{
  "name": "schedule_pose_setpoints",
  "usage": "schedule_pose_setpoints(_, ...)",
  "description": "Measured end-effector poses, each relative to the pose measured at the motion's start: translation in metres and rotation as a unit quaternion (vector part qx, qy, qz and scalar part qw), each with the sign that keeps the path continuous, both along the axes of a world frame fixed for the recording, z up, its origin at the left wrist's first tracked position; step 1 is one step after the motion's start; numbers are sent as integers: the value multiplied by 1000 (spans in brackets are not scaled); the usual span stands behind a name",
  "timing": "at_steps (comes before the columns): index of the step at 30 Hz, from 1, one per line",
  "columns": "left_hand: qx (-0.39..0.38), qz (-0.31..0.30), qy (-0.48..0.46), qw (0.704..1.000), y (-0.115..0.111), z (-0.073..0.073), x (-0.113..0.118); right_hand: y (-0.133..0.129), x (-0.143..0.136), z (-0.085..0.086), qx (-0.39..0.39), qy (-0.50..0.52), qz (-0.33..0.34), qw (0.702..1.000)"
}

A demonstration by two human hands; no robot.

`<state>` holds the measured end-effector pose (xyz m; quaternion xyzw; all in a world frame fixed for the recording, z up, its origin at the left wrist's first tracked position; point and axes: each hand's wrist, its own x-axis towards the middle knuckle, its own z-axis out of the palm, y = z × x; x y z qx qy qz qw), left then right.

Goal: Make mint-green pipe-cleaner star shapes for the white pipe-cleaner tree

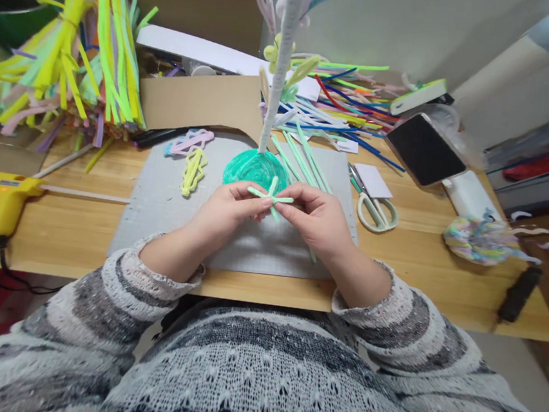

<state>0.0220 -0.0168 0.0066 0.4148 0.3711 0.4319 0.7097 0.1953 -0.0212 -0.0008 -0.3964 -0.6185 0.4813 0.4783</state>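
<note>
Between my two hands is a cross of pale green pipe cleaners (273, 186), its pieces meeting in the middle. My left hand (233, 203) pinches it from the left, thumb near the crossing. My right hand (316, 215) pinches its right side between thumb and forefinger. Just behind the fingers lies a round green coiled base (249, 165), from which a white wrapped stem (278, 70) rises upright, bearing pastel petals and leaves. Loose mint green pipe cleaners (308, 157) lie on the grey cutting mat (156, 220), partly beneath my right hand.
A yellow hot glue gun (6, 196) lies left, its cord hanging down. Scissors (376, 206), a phone (426, 149) and a scrunchie (478, 238) are right. Pipe cleaner bundles (66, 50) stand back left. Bent yellow (193, 172) and pink-blue pieces (189, 143) lie on the mat.
</note>
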Motion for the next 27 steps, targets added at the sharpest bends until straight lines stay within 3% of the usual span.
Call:
schedule_pose_setpoints(5, -110, -78, -89, 987, 3, -1, -1, 2, 2, 2, 106, -21, 13, 994)
schedule_pose_setpoints(11, -184, -149, -117, 965, 4, 0, -5, 3, 4, 0, 186, -47, 45, 980)
schedule_pose_setpoints(16, -186, -176, -94, 962, 5, -1, -7, 5, 10, 0, 319, -155, 41, 934)
schedule_pose_setpoints(20, -164, -147, -75, 973, 4, 0, -6, 6, 14, 1, 387, -233, 9, 892)
schedule_pose_setpoints(27, -130, -86, -68, 985, 3, 1, -1, 4, 12, 1, 408, -293, -44, 864)
